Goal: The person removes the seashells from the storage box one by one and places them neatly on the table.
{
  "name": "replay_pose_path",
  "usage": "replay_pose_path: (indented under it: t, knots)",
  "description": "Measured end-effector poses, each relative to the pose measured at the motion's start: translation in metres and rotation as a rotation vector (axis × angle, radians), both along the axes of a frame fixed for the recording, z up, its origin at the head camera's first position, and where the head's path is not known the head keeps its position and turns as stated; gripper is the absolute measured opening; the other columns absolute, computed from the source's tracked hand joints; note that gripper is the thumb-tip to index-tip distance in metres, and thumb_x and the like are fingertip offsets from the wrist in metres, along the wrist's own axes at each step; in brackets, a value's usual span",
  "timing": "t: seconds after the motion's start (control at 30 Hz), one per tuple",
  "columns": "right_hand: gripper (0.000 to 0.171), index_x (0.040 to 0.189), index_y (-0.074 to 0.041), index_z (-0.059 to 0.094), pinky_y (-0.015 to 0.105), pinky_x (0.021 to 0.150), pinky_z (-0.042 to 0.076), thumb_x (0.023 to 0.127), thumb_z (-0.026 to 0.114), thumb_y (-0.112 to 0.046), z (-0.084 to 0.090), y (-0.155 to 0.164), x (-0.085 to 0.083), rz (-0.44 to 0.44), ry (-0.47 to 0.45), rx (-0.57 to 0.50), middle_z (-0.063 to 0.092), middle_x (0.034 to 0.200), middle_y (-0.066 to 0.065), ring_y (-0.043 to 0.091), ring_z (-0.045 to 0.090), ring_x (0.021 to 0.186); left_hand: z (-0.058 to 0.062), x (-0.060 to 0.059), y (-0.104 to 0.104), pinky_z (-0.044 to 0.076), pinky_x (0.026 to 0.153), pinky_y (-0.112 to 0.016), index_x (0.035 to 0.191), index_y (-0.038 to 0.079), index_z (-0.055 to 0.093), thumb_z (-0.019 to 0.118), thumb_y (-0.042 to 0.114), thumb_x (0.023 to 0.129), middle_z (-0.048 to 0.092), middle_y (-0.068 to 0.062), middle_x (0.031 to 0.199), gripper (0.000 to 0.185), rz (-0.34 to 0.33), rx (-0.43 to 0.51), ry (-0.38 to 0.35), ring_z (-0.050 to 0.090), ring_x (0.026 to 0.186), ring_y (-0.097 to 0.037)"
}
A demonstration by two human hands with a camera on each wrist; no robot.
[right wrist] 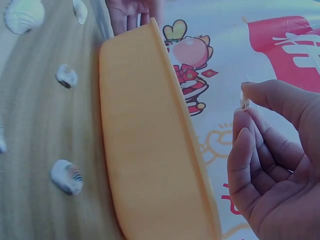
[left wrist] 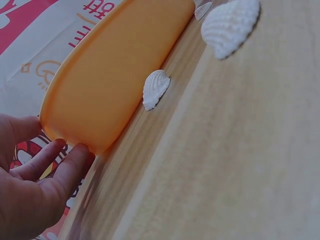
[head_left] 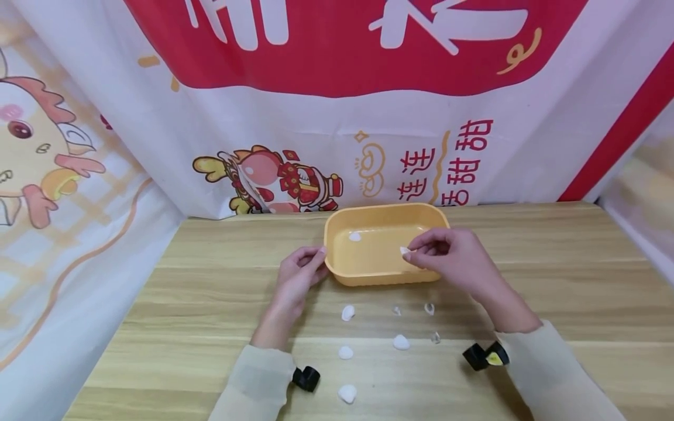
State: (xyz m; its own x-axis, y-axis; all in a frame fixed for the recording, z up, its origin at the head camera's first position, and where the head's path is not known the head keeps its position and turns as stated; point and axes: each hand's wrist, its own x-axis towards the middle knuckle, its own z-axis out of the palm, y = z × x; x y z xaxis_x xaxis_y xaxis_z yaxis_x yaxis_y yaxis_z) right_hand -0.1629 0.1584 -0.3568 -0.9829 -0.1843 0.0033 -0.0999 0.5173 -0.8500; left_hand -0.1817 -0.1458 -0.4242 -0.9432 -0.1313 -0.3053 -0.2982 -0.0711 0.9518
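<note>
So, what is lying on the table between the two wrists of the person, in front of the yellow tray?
In the head view, seven small shells lie scattered on the wooden table there, between tray and sleeves.

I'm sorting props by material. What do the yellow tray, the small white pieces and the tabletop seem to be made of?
Yellow tray: probably moulded plastic, smooth matte walls with rounded corners. White pieces: likely real seashells, chalky with fine ribbing. Tabletop: wood-grain surface, perhaps laminate, given its even, faintly glossy stripes.
</note>
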Motion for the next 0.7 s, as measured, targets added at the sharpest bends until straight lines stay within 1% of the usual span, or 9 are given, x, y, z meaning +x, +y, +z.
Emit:
replay_pose_path:
  t: [0.2,0.27,0.47,0.6,0.7]
  knots:
    - [0.031,0.109,-0.013,0.079,0.022,0.068,0.059,0.093,0.086,-0.039,-0.003,0.000,0.007,-0.012,-0.033,0.009,0.075,0.100,0.006,0.023,0.065,0.090,0.001,0.001,0.001,0.065,0.105,-0.034,0.130,0.008,0.069,0.072,0.023,0.106,0.067,-0.013,0.133,0.029,0.012,0.000,-0.003,0.070,0.118,-0.023]
    - [0.031,0.109,-0.013,0.079,0.022,0.068,0.059,0.093,0.087,-0.039,-0.004,0.000,0.010,-0.002,-0.028,0.017,0.075,0.098,0.006,0.022,0.065,0.089,0.000,0.001,0.001,0.065,0.105,-0.034,0.130,0.008,0.069,0.072,0.024,0.105,0.067,-0.013,0.133,0.029,0.013,0.000,0.000,0.070,0.118,-0.023]
    - [0.022,0.103,-0.014,0.080,0.022,0.070,0.060,0.092,0.088,-0.031,-0.009,-0.001,0.025,0.074,-0.001,0.008,0.075,0.093,0.004,0.019,0.066,0.086,0.000,0.002,0.001,0.064,0.106,-0.035,0.130,0.004,0.069,0.072,0.021,0.105,0.068,-0.017,0.134,0.030,0.007,0.015,0.025,0.072,0.120,-0.024]
    - [0.021,0.101,-0.015,0.079,0.022,0.069,0.060,0.091,0.088,-0.031,-0.015,0.000,0.034,0.105,-0.037,-0.003,0.074,0.092,0.003,0.018,0.066,0.085,0.000,0.003,0.001,0.064,0.106,-0.033,0.130,0.004,0.069,0.072,0.021,0.106,0.068,-0.016,0.134,0.030,0.001,0.015,0.028,0.071,0.121,-0.024]
    - [0.020,0.101,-0.014,0.079,0.023,0.069,0.060,0.091,0.088,-0.029,-0.020,0.001,0.039,0.121,-0.057,-0.025,0.074,0.091,0.003,0.018,0.066,0.084,0.000,0.003,0.000,0.064,0.106,-0.033,0.131,0.004,0.068,0.072,0.022,0.106,0.068,-0.017,0.135,0.031,-0.003,0.013,0.030,0.071,0.121,-0.025]
